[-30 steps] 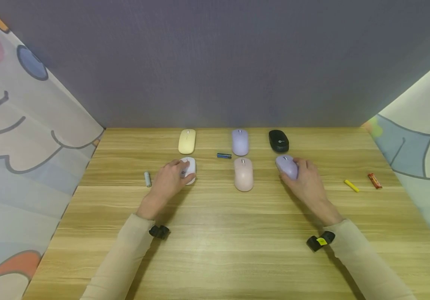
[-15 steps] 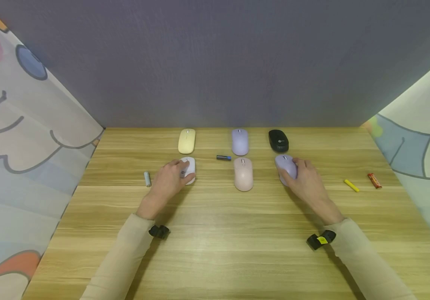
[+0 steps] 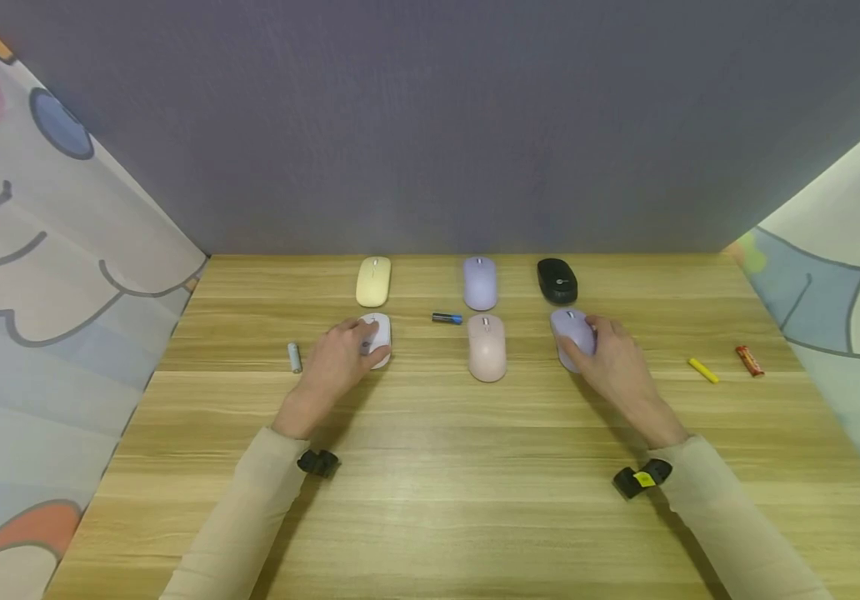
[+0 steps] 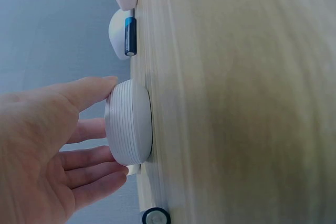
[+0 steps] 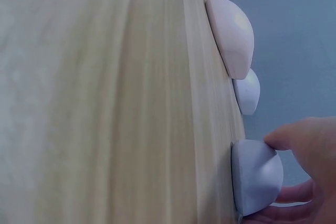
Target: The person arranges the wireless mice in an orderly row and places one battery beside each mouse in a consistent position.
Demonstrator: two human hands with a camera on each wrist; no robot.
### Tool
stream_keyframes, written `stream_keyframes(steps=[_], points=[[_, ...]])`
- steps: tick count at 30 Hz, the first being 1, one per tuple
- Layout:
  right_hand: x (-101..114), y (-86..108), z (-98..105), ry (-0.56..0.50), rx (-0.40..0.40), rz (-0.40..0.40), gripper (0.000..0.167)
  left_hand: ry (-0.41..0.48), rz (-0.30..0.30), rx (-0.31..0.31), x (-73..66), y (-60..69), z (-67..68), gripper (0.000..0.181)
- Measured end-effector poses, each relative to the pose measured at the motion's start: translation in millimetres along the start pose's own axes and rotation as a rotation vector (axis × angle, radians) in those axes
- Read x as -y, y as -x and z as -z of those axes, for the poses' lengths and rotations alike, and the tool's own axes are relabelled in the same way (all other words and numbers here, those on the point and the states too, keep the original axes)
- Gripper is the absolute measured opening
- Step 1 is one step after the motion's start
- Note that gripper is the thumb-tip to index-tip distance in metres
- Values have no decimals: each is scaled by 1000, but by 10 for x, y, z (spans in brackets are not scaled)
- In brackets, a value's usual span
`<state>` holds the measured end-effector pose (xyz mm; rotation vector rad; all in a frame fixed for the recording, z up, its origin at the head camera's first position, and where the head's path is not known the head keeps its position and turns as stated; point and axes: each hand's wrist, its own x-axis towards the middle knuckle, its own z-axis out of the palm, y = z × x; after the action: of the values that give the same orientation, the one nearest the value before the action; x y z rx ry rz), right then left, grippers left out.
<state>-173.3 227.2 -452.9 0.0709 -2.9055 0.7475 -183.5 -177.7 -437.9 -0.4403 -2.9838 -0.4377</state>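
A white computer mouse (image 3: 380, 331) sits on the table in the left half of the head view. My left hand (image 3: 338, 357) grips it from the left, thumb at its near end and fingers across its far side. In the left wrist view, the ridged side of this mouse (image 4: 127, 123) shows between thumb and fingers. On the right, my right hand (image 3: 613, 360) holds a lavender mouse (image 3: 571, 332), thumb on its left side, fingers on its right. Between the hands lies a pink mouse (image 3: 487, 350), with a blue and black battery (image 3: 447, 318) just beyond its left side.
A yellow mouse (image 3: 373, 282), another lavender mouse (image 3: 480, 283) and a black mouse (image 3: 557, 282) form the back row by the grey panel (image 3: 430, 125). A grey battery (image 3: 294, 357) lies far left. A yellow stick-shaped piece (image 3: 703, 371) and a red battery (image 3: 749, 362) lie far right.
The lavender mouse in my right hand has turned from tilted to nearly straight. The blue and black battery has rolled slightly toward me. My left hand has stayed put.
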Motion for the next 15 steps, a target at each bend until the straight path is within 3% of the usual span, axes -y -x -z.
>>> stream_keyframes(steps=[10, 15], points=[[-12, 8, 57, -43, 42, -27, 72, 1, -15, -17, 17, -1, -15, 49], [-57, 1, 86, -50, 32, 3, 70, 1, -22, -27, 21, 0, -11, 48]])
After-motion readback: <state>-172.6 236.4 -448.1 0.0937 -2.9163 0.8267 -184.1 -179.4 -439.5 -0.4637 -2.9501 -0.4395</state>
